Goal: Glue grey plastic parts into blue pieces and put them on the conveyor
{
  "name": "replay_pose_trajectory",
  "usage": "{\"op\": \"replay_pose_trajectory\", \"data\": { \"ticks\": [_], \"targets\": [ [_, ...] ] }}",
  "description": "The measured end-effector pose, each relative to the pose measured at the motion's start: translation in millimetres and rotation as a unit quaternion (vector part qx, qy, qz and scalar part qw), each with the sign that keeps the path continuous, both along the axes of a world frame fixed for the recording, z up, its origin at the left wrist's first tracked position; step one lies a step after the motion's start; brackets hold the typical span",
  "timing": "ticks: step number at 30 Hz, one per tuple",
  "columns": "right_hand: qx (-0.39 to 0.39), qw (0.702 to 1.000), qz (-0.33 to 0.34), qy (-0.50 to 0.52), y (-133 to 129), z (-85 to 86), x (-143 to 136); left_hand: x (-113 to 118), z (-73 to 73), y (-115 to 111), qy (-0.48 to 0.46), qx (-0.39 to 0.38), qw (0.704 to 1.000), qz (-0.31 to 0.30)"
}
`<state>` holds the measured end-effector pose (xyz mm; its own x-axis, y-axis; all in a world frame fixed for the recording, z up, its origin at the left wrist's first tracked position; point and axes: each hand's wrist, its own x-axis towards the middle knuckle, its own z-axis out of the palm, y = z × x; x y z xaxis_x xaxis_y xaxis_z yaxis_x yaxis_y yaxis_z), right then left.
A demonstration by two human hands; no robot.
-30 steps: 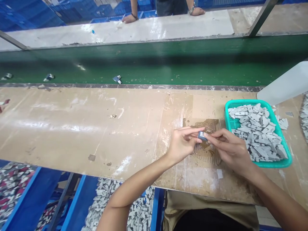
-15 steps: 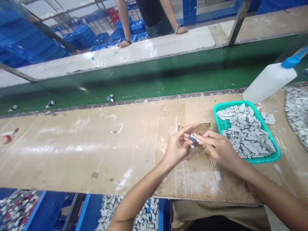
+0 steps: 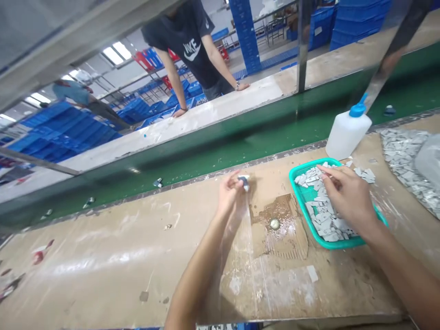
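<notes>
My left hand is closed, pinching a small dark-blue and white plastic piece above the far part of the table. Over the turquoise basket is my right hand, thumb and forefinger drawn together; what they hold, if anything, is too small to make out. Many flat light-grey pieces lie in the basket, partly covered by that hand. Between my hands a wet brown cardboard patch bears a small round whitish blob.
A white squeeze bottle with a blue cap stands behind the basket. To the right lies a heap of grey pieces under clear plastic. The green conveyor belt carries a few pieces. Across it, a person leans on the ledge.
My hands have parted: the left carried the blue-and-white piece away toward the belt, the right moved over the basket. The round blob now shows on the cardboard. My view has tilted up.
</notes>
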<state>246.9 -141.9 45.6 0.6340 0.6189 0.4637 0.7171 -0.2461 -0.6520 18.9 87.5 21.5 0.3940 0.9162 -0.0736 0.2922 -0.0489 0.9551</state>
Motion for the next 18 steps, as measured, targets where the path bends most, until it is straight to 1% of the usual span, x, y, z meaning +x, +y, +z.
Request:
{"op": "replay_pose_trajectory", "data": {
  "ticks": [1, 3, 5, 6, 8, 10, 13, 16, 18],
  "targets": [
    [-0.020, 1.000, -0.003, -0.007, 0.2, -3.7, 4.2, 12.0, 0.4, 18.6, 0.057, 0.064, 0.995, 0.049],
    [-0.058, 0.998, 0.006, -0.019, 0.5, -9.6, 9.5, 36.3, -0.1, 53.8, 0.094, 0.117, 0.984, 0.098],
    [-0.099, 0.994, 0.036, -0.026, 0.8, -12.4, 10.6, 57.2, -2.4, 82.1, 0.111, 0.146, 0.976, 0.120],
    [-0.123, 0.990, 0.058, -0.030, 1.0, -12.6, 9.8, 65.4, -4.2, 92.9, 0.120, 0.158, 0.972, 0.125],
    [-0.172, 0.979, 0.103, -0.044, 0.8, -11.2, 6.4, 76.7, -8.4, 107.5, 0.145, 0.177, 0.965, 0.129],
    [-0.204, 0.968, 0.136, -0.060, -0.9, -8.6, 2.2, 81.8, -12.6, 114.7, 0.178, 0.190, 0.956, 0.134],
    [-0.241, 0.951, 0.170, -0.090, -6.1, -6.0, -2.5, 81.2, -16.7, 117.1, 0.231, 0.202, 0.941, 0.144],
    [-0.284, 0.933, 0.186, -0.116, -11.5, -7.1, -4.1, 75.7, -16.3, 115.5, 0.274, 0.210, 0.926, 0.152],
    [-0.294, 0.929, 0.189, -0.120, -13.0, -9.1, -5.1, 71.9, -13.7, 112.4, 0.291, 0.217, 0.920, 0.144]
  ]
}}
